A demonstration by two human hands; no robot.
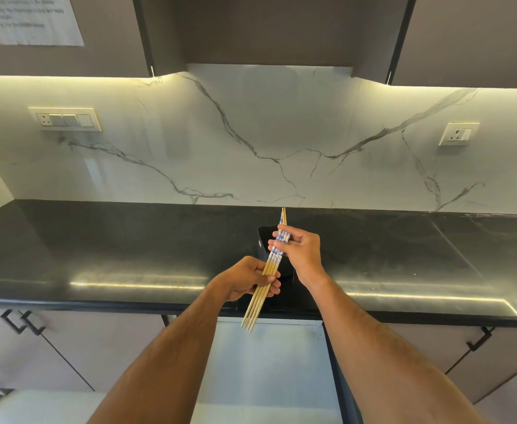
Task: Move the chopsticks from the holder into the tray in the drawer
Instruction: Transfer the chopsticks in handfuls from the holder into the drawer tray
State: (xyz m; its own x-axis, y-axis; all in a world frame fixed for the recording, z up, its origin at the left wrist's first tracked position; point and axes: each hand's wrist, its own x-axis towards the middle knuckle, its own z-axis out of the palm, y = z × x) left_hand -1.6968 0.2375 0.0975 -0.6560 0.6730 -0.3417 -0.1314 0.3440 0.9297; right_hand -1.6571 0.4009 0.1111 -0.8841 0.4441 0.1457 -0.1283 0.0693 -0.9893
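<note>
I have the chopsticks [265, 272] out of the holder [264, 244] and gathered as a small bundle above the front edge of the black desk [128, 240]. My left hand [249, 281] grips the plain wooden lower half with fingers curled round it, and my right hand [297, 250] pinches the blue-and-white patterned upper ends, so both hands are closed on the same bundle. The thin tips point down and toward me, hanging over the open drawer [269, 362] below the desk edge. I cannot make out the tray inside it from here; the drawer only shows a pale flat surface between my forearms. The main risk, as I judge it, is a stick sliding free when one hand lets go, since the sticks lie loosely side by side and slope downward; a stray one could drop past the drawer onto the floor. Fanned tips could also catch the drawer front on the way down. As for writing, a printed sheet [34, 18] hangs on the upper cabinet at top left, but its lines are too blurred to read, and the pattern on the chopsticks shows no legible brand.
</note>
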